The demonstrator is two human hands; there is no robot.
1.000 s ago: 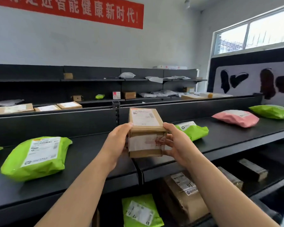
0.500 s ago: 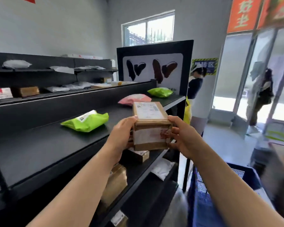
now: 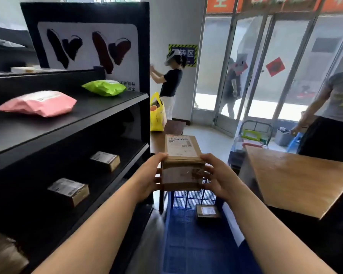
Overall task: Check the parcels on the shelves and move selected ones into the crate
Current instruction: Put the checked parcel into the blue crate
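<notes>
Carton [image 3: 183, 165]: brown, taped, white label uppermost, level, frame centre, above crate [image 3: 188, 244], blue, perforated, lower centre. Small labelled box [image 3: 207, 212] inside crate, far right. Pink mailer [image 3: 38, 102], green mailer [image 3: 104, 87]: flat on upper-left shelf [image 3: 107, 107].

The black upper shelf [image 3: 99, 107] carries a pink mailer bag [image 3: 38, 102] and, farther along near its end, a green mailer bag [image 3: 104, 87], well apart. The lower shelf [image 3: 131, 149] holds two small cardboard boxes, one nearer [image 3: 69, 190] and one farther [image 3: 105, 160]. On the floor beside the shelves stands a blue crate [image 3: 192, 198] with one small box [image 3: 207, 211] lying inside. A wooden desk [image 3: 297, 178] stands to the right.
</notes>
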